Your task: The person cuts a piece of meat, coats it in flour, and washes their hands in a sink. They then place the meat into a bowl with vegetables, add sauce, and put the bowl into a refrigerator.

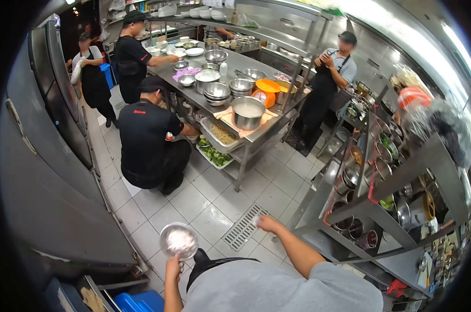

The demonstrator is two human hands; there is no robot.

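Low at the left, my left hand point(174, 267) grips the rim of a round metal bowl point(165, 233). Inside the bowl lies a whitish, powdery-looking heap point(180, 242). My right hand point(268, 223) is stretched out above the floor drain, away from the bowl. Its fingers are closed, and a small white patch point(256, 220) shows at the fingertips. What that patch is, I cannot make out.
A steel worktable point(230, 67) ahead carries bowls, a pot point(247, 113) and an orange scale point(265, 93). A co-worker crouches point(151, 136) beside it; others stand around. Steel refrigerators point(53, 171) line the left, and a crowded rack point(373, 192) stands right. A drain grate point(244, 228) crosses the floor.
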